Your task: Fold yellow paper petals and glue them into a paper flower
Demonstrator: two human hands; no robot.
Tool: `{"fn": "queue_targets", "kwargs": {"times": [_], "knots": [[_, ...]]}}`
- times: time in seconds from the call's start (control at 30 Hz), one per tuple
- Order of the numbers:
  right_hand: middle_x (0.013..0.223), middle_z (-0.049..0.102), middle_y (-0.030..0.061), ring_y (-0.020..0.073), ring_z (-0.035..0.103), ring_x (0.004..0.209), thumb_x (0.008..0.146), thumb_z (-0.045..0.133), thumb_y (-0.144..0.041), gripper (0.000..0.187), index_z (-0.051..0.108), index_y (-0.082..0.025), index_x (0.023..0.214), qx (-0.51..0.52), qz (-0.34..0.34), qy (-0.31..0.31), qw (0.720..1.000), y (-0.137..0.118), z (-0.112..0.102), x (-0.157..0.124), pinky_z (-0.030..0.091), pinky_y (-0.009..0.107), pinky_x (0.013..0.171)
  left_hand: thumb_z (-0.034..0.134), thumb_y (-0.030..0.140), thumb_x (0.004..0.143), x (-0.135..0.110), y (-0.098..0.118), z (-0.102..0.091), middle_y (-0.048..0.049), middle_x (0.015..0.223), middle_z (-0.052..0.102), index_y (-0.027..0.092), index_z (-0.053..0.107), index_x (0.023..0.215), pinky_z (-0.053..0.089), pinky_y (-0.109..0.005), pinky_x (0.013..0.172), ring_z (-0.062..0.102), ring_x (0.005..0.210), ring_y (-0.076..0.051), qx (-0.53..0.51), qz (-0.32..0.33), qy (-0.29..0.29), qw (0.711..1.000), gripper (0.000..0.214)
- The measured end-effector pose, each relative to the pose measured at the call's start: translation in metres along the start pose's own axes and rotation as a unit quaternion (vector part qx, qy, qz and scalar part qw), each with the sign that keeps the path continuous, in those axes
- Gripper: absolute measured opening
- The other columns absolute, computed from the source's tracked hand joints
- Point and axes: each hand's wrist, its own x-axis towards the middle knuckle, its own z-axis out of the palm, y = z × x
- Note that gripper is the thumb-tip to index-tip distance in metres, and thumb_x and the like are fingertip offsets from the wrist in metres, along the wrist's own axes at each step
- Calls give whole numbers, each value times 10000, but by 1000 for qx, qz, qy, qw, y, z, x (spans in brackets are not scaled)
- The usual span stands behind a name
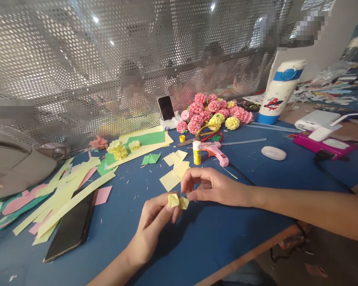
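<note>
Left hand (153,220) pinching folded yellow paper (173,200), right hand (211,186) beside it, grip impossible to tell, bag (14,167) cut off.

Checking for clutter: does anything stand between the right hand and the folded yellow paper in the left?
Nothing visible does: the right hand is close beside the folded yellow paper held in the left hand.

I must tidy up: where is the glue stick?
In the head view, the glue stick stands slightly right of centre, between yellow paper squares and the pink glue gun.
</note>
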Motion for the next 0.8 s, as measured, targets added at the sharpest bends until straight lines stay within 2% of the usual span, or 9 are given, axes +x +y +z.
{"fn": "queue_targets", "kwargs": {"times": [0.2, 0.33, 0.57, 0.8], "knots": [[897, 626, 4, 101, 572, 833, 870, 712, -260, 98, 692, -166, 889, -21, -39, -29, 999, 0, -2, 1, 412, 186, 662, 493, 409, 964, 5, -1, 5, -13, 674, 431, 170, 449, 636, 300, -284, 660, 375, 689, -156, -137, -37, -17, 990, 408], [884, 649, 7, 99, 578, 806, 843, 742, -253, 104, 716, -157, 875, -12, -41, -33, 999, 2, -2, 0, 411, 194, 672, 525, 402, 944, 8, 1, 8, 2, 639, 386, 169, 435, 619, 289, -280, 643, 363, 659, -147, -199, -51, -38, 978, 410], [895, 690, 25, 108, 571, 763, 781, 797, -294, 200, 747, -153, 914, -7, -27, -69, 997, 3, -6, 2, 422, 214, 659, 527, 375, 938, 7, -1, 7, 3, 629, 376, 165, 439, 623, 290, -283, 651, 376, 664, -150, -231, -63, -63, 969, 388], [818, 709, 22, 105, 553, 696, 789, 786, -337, 202, 745, -146, 841, -30, 1, -57, 998, 4, -6, 1, 378, 216, 604, 499, 367, 956, 8, 1, 7, -6, 640, 398, 162, 442, 627, 278, -287, 650, 365, 662, -148, -193, -71, -81, 975, 392]]}}
